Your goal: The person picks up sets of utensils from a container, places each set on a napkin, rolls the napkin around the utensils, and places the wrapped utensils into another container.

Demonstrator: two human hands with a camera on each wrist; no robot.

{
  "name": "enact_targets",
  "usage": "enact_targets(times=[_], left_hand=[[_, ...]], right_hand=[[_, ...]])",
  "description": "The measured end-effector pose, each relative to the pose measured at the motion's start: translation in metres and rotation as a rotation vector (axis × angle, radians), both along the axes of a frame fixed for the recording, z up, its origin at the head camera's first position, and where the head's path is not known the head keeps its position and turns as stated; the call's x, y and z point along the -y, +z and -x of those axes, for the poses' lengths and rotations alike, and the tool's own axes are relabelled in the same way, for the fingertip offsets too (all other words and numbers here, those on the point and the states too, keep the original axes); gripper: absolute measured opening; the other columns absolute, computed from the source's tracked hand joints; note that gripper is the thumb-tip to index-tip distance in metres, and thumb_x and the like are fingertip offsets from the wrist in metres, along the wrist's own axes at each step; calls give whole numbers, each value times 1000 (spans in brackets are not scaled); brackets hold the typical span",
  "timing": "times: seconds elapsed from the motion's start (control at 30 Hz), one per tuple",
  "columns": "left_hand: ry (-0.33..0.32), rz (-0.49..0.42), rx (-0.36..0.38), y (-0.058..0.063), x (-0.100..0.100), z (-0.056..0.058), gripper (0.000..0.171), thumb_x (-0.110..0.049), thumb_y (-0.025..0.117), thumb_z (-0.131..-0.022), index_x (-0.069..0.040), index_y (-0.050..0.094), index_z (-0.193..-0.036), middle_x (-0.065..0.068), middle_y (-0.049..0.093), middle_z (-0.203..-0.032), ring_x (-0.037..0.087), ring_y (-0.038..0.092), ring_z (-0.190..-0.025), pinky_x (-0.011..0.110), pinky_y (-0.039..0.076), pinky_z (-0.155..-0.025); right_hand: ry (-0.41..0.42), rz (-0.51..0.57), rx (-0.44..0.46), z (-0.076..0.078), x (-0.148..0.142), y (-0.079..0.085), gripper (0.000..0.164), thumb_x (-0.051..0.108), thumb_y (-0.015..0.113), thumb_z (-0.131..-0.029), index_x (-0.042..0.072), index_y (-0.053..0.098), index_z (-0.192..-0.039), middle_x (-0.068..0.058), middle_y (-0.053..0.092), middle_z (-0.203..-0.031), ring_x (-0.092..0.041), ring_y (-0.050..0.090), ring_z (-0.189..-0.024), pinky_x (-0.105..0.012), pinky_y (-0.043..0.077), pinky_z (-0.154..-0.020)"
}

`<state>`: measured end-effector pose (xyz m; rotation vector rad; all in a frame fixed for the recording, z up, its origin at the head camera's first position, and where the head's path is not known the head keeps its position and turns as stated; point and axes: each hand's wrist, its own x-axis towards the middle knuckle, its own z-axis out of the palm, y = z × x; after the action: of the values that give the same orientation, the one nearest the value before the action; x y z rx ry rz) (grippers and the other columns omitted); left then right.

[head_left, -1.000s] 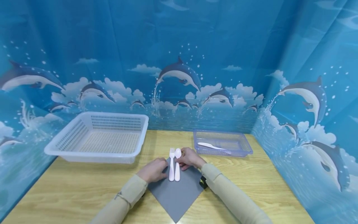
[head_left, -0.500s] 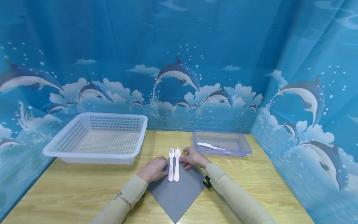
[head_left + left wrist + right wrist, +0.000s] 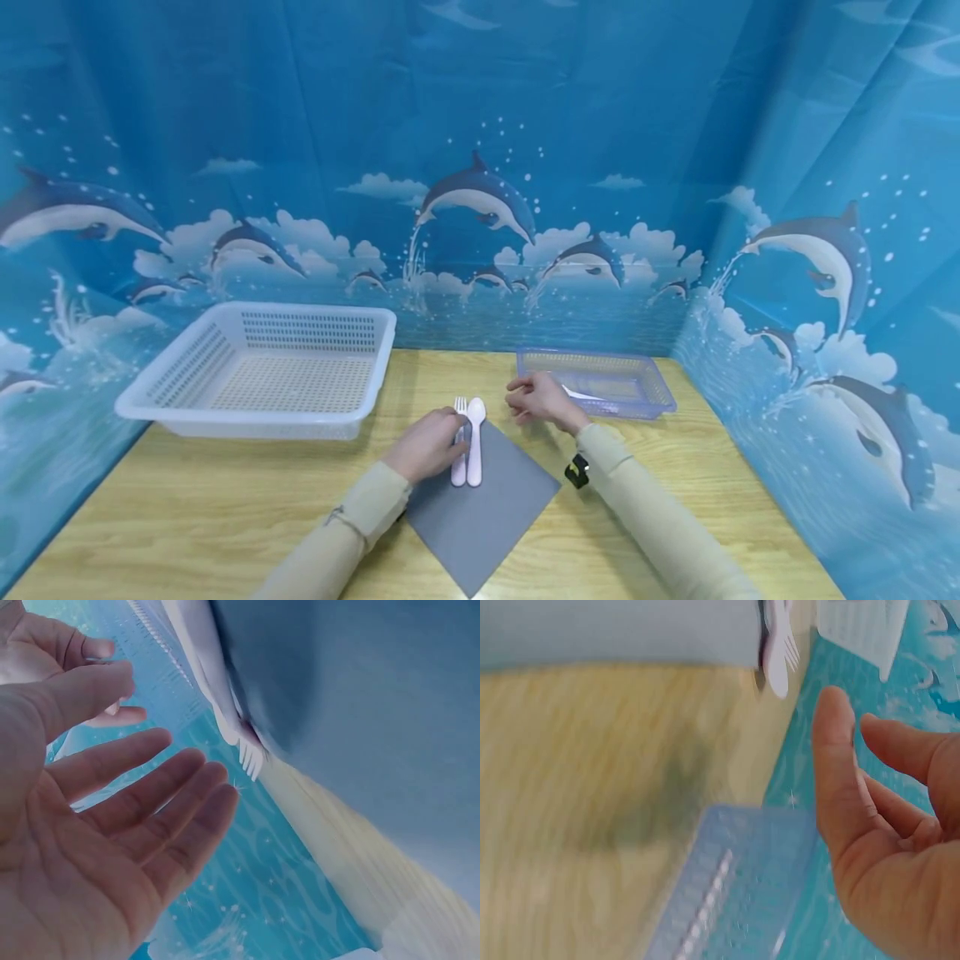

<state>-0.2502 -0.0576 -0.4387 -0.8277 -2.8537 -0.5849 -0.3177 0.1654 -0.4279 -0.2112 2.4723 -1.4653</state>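
A pink-white fork (image 3: 459, 475) and a spoon (image 3: 476, 442) lie side by side on a grey square sheet (image 3: 487, 525), turned corner-first. My left hand (image 3: 427, 443) is over the fork's middle, covering part of it. Its fingers look straight in the left wrist view, and whether they touch the fork cannot be told. My right hand (image 3: 547, 400) hovers at the near left corner of the purple basket (image 3: 645, 408), fingers loosely bent and holding nothing. Inside that basket lies a white knife (image 3: 581, 394), partly hidden by the hand. The right wrist view shows the basket (image 3: 739, 877) below the fingers.
A large white slotted basket (image 3: 300, 415) stands at the back left of the wooden table (image 3: 187, 500). Behind and at both sides hangs a blue dolphin-print curtain (image 3: 480, 100). A dark band (image 3: 577, 471) is on the right wrist.
My right hand has left the spoon's side and moved right to the purple basket. The left hand has shifted right, from beside the fork to over it. Fork and spoon stay in place.
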Motion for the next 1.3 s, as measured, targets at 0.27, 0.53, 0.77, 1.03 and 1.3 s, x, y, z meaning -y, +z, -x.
enact_targets(times=[0.27, 0.53, 0.77, 1.03, 1.3], left_hand=[[40, -45, -2, 3, -19, 4, 28, -17, 72, -87, 1, 70, -108, 14, 69, -97, 25, 66, -86, 39, 56, -75], [82, -84, 55, 11, -44, 8, 31, -19, 68, -91, 0, 68, -115, 16, 70, -108, 26, 68, -95, 38, 57, -80], [110, -126, 87, 11, -58, 16, 33, -23, 67, -93, -1, 67, -118, 14, 70, -111, 26, 68, -99, 39, 57, -81], [120, -173, 31, 16, -77, 19, 30, -22, 67, -93, -4, 68, -117, 12, 70, -110, 26, 67, -98, 40, 55, -84], [153, -183, -37, 14, -95, 26, 29, -23, 68, -91, -7, 69, -115, 10, 71, -106, 24, 68, -91, 36, 57, -76]], right_hand=[[-52, -26, -53, 12, -32, 17, 36, 9, 58, -96, -9, 57, -127, -25, 69, -98, -27, 69, -80, -39, 60, -67], [-86, -214, -214, 22, -67, 22, 31, 5, 56, -93, -12, 62, -118, -25, 69, -96, -34, 68, -80, -29, 54, -58], [-99, -460, -301, 29, -88, 15, 25, 5, 60, -91, -11, 67, -110, -26, 68, -105, -37, 65, -99, -45, 55, -84], [-98, -595, -285, 32, -97, 7, 14, 8, 67, -86, -5, 71, -90, -18, 70, -88, -25, 61, -76, -38, 53, -69], [-32, -666, -267, 39, -97, 0, 19, 11, 70, -84, -4, 74, -96, -20, 73, -98, -31, 67, -89, -44, 56, -81]])
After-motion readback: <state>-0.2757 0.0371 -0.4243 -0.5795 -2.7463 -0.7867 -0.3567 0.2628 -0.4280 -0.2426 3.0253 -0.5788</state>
